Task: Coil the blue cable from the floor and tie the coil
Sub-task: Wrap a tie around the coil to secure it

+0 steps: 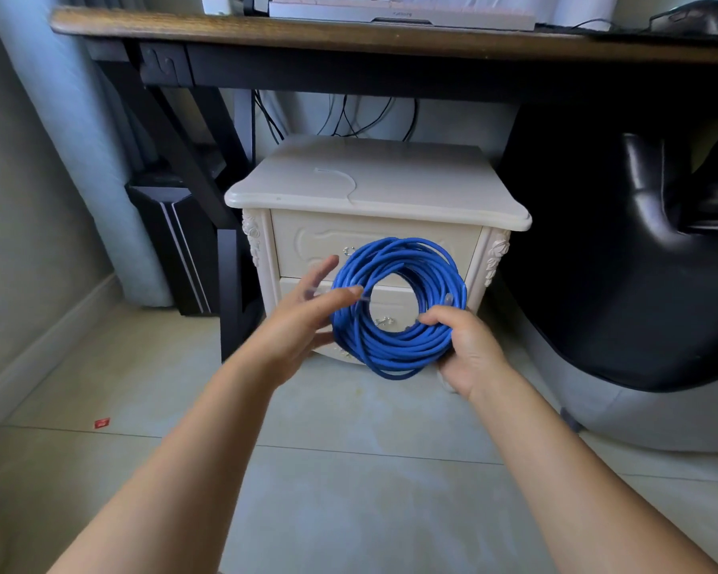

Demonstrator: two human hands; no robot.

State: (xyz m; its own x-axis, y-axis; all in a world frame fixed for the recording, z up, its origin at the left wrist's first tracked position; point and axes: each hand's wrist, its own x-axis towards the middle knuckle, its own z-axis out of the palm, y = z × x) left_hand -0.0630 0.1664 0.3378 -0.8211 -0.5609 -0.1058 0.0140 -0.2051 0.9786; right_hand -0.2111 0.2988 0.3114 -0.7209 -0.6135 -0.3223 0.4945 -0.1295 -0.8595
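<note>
Soft daylight, pretty even on the floor (pixel 349 470), deep shadow under the desk (pixel 307 33) on the right, left hand (pixel 303 321) motion-blurred, wide-angle bending at the edges.

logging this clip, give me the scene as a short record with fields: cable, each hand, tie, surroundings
cable: blue cable wound into a round coil, held up off the floor
right hand: right hand in a closed grip on the coil's lower right
left hand: left hand open, fingers at the coil's left edge
tie: white tie lying on the nightstand
surroundings: cream nightstand under a wooden desk, tiled floor
</note>
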